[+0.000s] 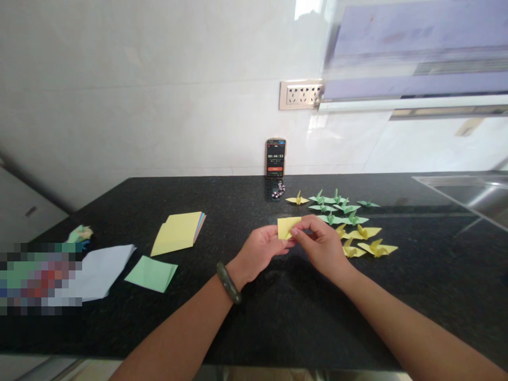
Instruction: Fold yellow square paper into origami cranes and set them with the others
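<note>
A small folded square of yellow origami paper [286, 227] is held up above the dark counter between my two hands. My left hand [262, 248], with a dark green bangle [229, 283] on its wrist, supports the paper's left and lower edge. Thumb and fingers of my right hand [319, 243] pinch its right side. Close to the right hand lie several folded yellow paper cranes [377, 247], and behind them several green paper cranes [345, 207]. One paler yellow crane [297, 199] sits apart, left of the green ones.
Left on the counter [246, 328] are a stack of yellow-topped paper [178, 233], a folded green sheet [153, 273], white paper [105, 272] and crumpled scraps [79, 234]. A phone [275, 157] showing a timer leans on the wall, with beads [279, 190] before it. A sink [476, 193] is at right.
</note>
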`<state>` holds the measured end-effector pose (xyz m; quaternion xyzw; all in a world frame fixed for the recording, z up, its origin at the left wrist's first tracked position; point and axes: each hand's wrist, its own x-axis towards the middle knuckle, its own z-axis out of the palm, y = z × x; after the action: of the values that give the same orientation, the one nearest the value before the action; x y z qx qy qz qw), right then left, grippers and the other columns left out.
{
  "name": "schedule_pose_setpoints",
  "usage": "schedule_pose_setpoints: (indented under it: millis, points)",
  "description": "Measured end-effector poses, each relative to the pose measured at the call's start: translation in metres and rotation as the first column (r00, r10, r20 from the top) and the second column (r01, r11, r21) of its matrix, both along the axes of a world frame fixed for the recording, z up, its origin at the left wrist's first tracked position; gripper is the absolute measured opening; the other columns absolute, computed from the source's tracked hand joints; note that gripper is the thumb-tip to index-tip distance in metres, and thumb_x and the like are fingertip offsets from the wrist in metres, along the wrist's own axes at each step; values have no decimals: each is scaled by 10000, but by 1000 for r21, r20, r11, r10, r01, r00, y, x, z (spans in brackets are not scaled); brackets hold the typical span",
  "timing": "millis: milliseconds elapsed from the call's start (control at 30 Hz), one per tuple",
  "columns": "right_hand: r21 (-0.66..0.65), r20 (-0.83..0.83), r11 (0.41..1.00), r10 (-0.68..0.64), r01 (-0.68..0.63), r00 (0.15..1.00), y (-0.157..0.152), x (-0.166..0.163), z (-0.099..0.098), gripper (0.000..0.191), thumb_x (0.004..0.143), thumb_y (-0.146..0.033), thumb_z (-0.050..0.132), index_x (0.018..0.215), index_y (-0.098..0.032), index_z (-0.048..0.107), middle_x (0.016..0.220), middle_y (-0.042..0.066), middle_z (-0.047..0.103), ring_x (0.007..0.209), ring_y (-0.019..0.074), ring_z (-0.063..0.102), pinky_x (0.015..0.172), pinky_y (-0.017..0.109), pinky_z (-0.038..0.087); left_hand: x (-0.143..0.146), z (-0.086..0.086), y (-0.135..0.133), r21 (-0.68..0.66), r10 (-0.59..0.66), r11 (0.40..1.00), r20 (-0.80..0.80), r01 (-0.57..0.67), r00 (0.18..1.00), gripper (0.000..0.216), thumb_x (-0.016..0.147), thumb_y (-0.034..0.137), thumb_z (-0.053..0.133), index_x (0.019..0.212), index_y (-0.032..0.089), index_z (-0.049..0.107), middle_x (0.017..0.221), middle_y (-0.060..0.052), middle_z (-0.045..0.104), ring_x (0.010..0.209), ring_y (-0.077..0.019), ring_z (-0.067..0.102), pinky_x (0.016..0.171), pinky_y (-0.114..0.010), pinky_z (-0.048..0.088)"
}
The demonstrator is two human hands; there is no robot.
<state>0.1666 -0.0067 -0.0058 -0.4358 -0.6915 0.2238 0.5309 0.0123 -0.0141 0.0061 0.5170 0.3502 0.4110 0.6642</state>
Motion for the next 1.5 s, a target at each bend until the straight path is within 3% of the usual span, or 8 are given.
schedule_pose_setpoints:
  millis: [200,633,1100,1200,1300,1367,1467,1500]
  points:
    - [14,31,999,31,-31,999,-4,-2,0,89,765,-229,584,691,-192,614,756,37,578,678,144,551,578,261,466,3,-6,-1,59,97,994,-88,-92,991,300,699,317,666,915,111,639,768,-68,683,639,-121,614,580,-214,440]
    - [-93,-38,995,23,-26,999,-2,-1,-7,122,775,-289,585,721,-179,590,748,37,590,666,151,568,594,271,480,6,-16,0,106,132,987,-99,-122,986,191,734,198,630,907,117,625,795,-69,693,709,-139,642,679,-260,498]
    - [-167,-142,985,10,-34,990,0,-2,-8,153,736,-310,618,689,-167,590,712,30,579,635,138,523,583,268,436,6,-7,-3,75,122,991,-115,-114,986,150,747,185,611,872,105,625,739,-58,685,660,-120,641,631,-231,497]
    - [-200,-230,978,19,-66,973,1,-4,-7,147,708,-297,649,737,-177,568,676,1,550,609,120,499,566,251,418,5,-7,-3,63,120,992,-122,-113,985,151,745,191,612,867,103,625,736,-61,685,654,-121,640,626,-231,494]
    - [-247,-408,950,75,-189,910,4,-5,-4,366,660,-293,692,962,-209,503,627,-53,512,563,104,489,532,231,404,5,-5,-4,51,114,993,-129,-109,985,156,748,193,604,871,99,622,754,-72,689,661,-125,643,625,-232,493]
    - [-327,-450,895,135,-303,883,6,-2,-1,443,657,-315,695,1027,-210,474,613,-63,522,523,97,487,503,224,394,3,-2,-4,48,92,995,-136,-86,986,151,754,194,593,865,95,617,770,-80,691,662,-122,644,619,-226,488]
    - [-465,-319,799,252,-382,914,8,7,4,230,698,-351,658,718,-154,541,553,-39,527,465,75,454,460,210,361,0,1,-2,39,68,997,-159,-62,985,141,746,199,598,843,97,607,741,-74,688,636,-119,642,587,-213,476]
    - [-479,-275,795,265,-371,924,8,10,5,251,709,-352,648,626,-149,525,515,-40,509,441,66,434,442,203,342,-2,3,-1,39,81,996,-165,-76,983,150,736,206,612,844,102,602,713,-65,685,617,-120,640,573,-211,472]
